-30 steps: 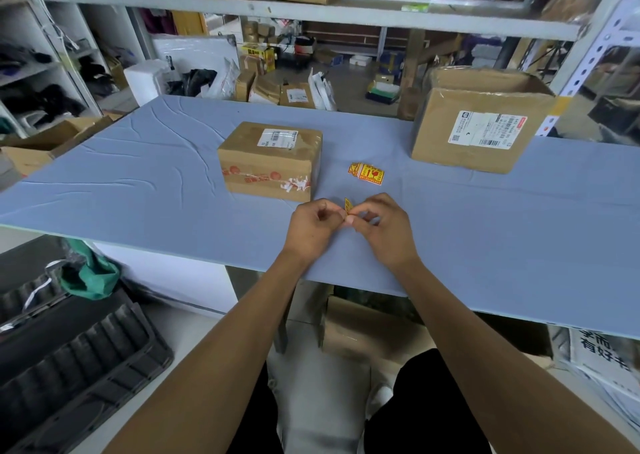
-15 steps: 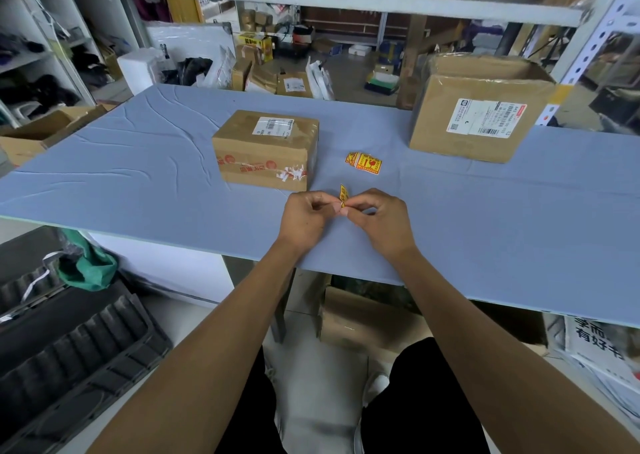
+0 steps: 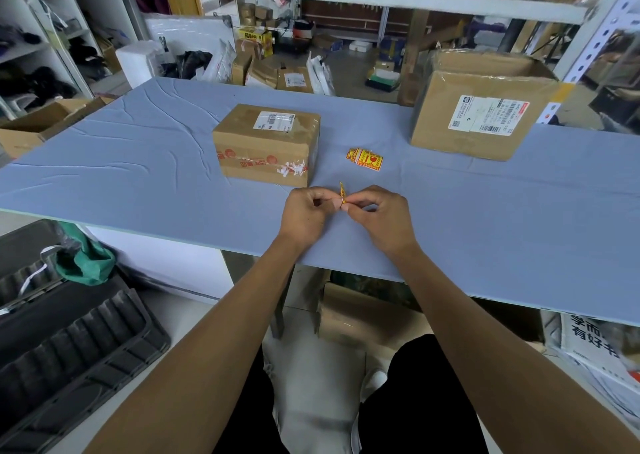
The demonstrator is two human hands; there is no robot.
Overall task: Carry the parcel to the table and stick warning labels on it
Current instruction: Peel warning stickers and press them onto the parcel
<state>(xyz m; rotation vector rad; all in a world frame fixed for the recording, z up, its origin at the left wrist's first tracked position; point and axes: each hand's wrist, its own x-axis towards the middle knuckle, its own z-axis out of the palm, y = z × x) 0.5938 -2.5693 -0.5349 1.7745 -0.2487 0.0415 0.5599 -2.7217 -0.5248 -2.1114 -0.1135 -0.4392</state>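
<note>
The parcel (image 3: 266, 143) is set flat on the blue table (image 3: 138, 162), its long axis running left to right and its taped front face turned toward the person. Just in front of the parcel's right front corner, a small yellow warning label (image 3: 342, 193) is pinched between the fingertips of the left hand (image 3: 304, 213) and the right hand (image 3: 381, 216); it appears to be in the course of being peeled from its backing. From the fingers, the parcel lies ahead and to the left, so the left hand is judged the nearer. To the right of the parcel, a small stack of spare labels (image 3: 365, 159) is seen. Farther right stands a larger carton (image 3: 481, 107).
</note>
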